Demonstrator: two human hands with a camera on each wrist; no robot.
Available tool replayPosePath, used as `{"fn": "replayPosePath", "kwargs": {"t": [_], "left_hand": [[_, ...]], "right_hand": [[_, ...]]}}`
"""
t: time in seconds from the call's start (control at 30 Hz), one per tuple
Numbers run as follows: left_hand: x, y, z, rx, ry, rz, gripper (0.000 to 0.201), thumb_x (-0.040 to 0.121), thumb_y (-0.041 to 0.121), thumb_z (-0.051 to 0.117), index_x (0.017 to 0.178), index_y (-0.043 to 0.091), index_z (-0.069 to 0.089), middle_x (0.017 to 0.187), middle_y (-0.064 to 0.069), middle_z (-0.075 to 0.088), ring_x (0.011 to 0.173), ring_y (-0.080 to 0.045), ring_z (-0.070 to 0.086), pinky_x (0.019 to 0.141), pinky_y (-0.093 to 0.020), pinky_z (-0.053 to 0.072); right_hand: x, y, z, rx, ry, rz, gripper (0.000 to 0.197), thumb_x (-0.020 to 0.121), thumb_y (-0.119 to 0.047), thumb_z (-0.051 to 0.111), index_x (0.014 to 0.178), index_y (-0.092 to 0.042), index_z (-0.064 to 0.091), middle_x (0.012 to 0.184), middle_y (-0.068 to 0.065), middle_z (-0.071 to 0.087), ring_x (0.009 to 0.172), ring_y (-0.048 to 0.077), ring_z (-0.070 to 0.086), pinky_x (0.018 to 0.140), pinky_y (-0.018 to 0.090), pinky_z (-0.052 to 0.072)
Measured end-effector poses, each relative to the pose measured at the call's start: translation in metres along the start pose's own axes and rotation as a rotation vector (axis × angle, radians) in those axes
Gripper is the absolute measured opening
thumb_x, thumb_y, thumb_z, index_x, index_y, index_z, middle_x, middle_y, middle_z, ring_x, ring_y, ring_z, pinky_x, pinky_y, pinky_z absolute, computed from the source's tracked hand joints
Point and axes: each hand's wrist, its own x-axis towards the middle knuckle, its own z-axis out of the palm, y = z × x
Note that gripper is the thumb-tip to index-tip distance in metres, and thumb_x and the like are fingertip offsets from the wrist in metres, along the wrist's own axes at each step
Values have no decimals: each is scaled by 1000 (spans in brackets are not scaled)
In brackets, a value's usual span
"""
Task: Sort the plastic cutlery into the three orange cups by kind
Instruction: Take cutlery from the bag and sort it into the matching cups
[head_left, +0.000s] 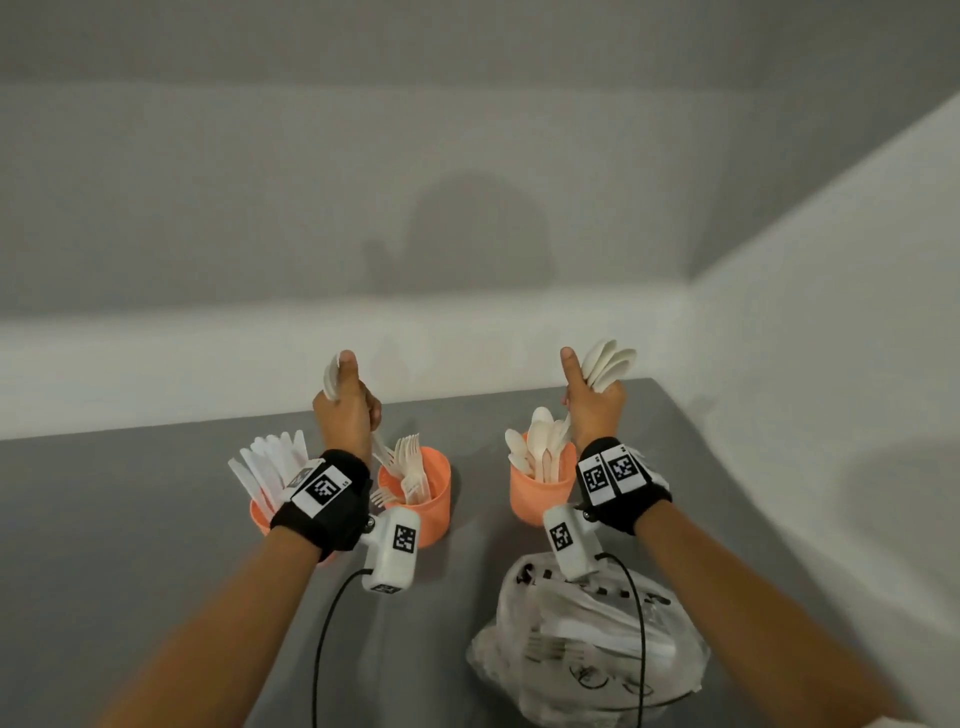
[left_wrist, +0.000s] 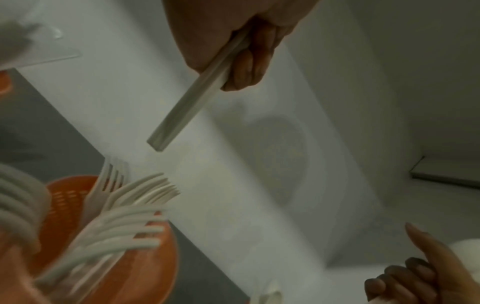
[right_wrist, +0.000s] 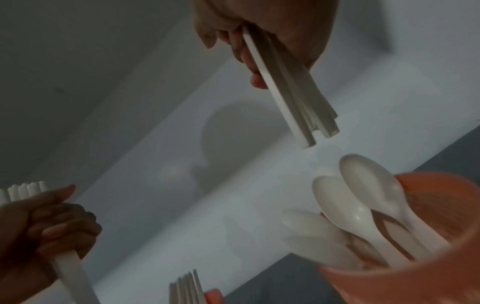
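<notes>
Three orange cups stand in a row on the grey table (head_left: 156, 519). The left cup (head_left: 258, 515) holds knives (head_left: 270, 467), the middle cup (head_left: 434, 499) holds forks (head_left: 408, 462), and the right cup (head_left: 535, 501) holds spoons (head_left: 540, 441). My left hand (head_left: 345, 405) is raised over the middle cup and grips a few white forks (right_wrist: 26, 189), tines up, handles (left_wrist: 192, 98) pointing down. My right hand (head_left: 592, 405) is raised above the right cup and grips a bunch of spoons (head_left: 608, 366), bowls up, handles (right_wrist: 291, 92) hanging towards the cup (right_wrist: 415, 267).
A clear plastic bag (head_left: 587, 639) with more white cutlery lies at the front right of the table, under my right forearm. White walls close the table in at the back and on the right. Black cables hang from the wrist cameras.
</notes>
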Motion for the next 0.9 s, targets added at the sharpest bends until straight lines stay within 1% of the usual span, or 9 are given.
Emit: {"fn": "replayPosePath", "kwargs": {"t": [0.17, 0.3, 0.47, 0.57, 0.67, 0.73, 0.77, 0.83, 0.9], "left_hand": [[8, -37, -3, 121, -34, -32, 50, 96, 41, 40, 54, 16, 38, 38, 7, 40, 41, -11, 43, 46, -20, 41], [7, -68, -8, 285, -165, 5, 29, 97, 20, 44, 68, 16, 50, 43, 4, 52, 44, -10, 53, 62, -34, 45], [4, -83, -13, 540, -178, 167, 4, 91, 9, 50, 94, 12, 51, 67, -5, 59, 69, -28, 61, 75, -39, 49], [4, -86, -15, 682, -208, 260, 17, 91, 6, 50, 107, 6, 52, 80, -9, 59, 72, -26, 57, 69, -31, 42], [0, -85, -16, 794, -265, 339, 19, 92, 4, 46, 109, 2, 54, 93, -14, 56, 75, -21, 52, 71, -29, 39], [0, -86, -17, 874, -319, 352, 20, 93, 6, 43, 106, -1, 57, 105, -19, 54, 82, -27, 54, 74, -30, 40], [-1, -86, -17, 904, -353, 349, 24, 94, 10, 41, 104, -3, 58, 108, -20, 53, 87, -31, 55, 77, -31, 40], [-5, -86, -17, 971, -418, 337, 42, 93, 25, 32, 104, -4, 60, 110, -21, 52, 97, -35, 54, 86, -36, 43], [-8, -85, -17, 1066, -467, 327, 55, 92, 37, 27, 113, -3, 57, 118, -21, 51, 109, -35, 50, 95, -40, 41]], "right_hand": [[3, 36, 1, -96, -20, 45, 38, 78, -36, 72, 59, -16, 46, 53, -2, 49, 51, 15, 50, 57, 30, 44], [1, 60, -1, -233, -49, 85, 22, 77, -27, 73, 76, -13, 56, 65, -5, 58, 69, 23, 61, 69, 35, 51], [-5, 69, -5, -309, -69, 26, 34, 79, -9, 63, 107, -23, 50, 74, -14, 54, 67, 2, 54, 55, 11, 41], [-6, 72, -1, -399, -111, -46, 26, 80, 0, 51, 96, -19, 59, 80, -8, 60, 72, 9, 56, 69, 23, 49], [-11, 71, 3, -529, -194, -147, 32, 84, 9, 39, 88, -7, 66, 101, 9, 59, 92, 20, 57, 66, 6, 38], [-13, 70, 1, -611, -242, -178, 36, 85, 13, 34, 94, 1, 67, 107, 11, 53, 96, 21, 53, 63, -1, 36], [-14, 70, 0, -653, -251, -196, 38, 84, 13, 34, 98, 0, 67, 112, 11, 53, 100, 21, 52, 69, -1, 36], [-15, 71, -1, -721, -258, -219, 42, 83, 12, 35, 105, -5, 66, 120, 11, 53, 113, 22, 50, 86, 11, 37], [-18, 71, -2, -747, -297, -219, 43, 85, 10, 37, 116, -5, 61, 127, 10, 51, 120, 23, 48, 87, 6, 34]]}}
